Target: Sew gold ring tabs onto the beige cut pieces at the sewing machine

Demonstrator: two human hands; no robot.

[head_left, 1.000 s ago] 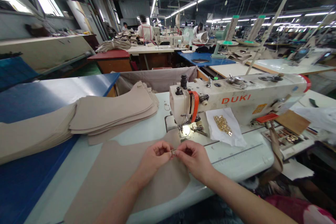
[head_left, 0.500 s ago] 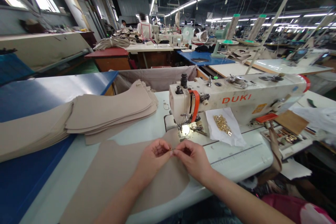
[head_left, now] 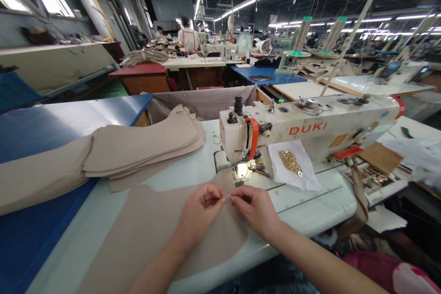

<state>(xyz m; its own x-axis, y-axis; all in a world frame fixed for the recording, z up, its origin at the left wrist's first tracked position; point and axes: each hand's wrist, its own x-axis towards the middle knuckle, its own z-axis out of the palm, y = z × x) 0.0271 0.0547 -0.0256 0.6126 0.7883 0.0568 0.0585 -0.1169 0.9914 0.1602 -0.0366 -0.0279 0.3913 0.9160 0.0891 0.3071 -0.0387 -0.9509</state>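
My left hand (head_left: 203, 209) and my right hand (head_left: 255, 209) meet over a beige fabric piece (head_left: 155, 234) lying flat on the sewing table (head_left: 310, 206). Both hands pinch a small metal part (head_left: 227, 197) between their fingertips, too small to name. Just beyond them stands the white DUKI sewing machine (head_left: 303, 128), its lit needle area (head_left: 241, 170) a short way past my fingers. A white cloth (head_left: 292, 170) holding several small gold metal pieces lies under the machine arm to the right.
A stack of beige cut pieces (head_left: 138, 147) lies at the left, partly over a blue table (head_left: 41, 133). A tray of gold hardware (head_left: 375, 177) sits at the right. Other sewing stations and a person (head_left: 188, 39) are at the back.
My hands have stayed together on the small part, with only slight finger movement. The view has shifted a little.
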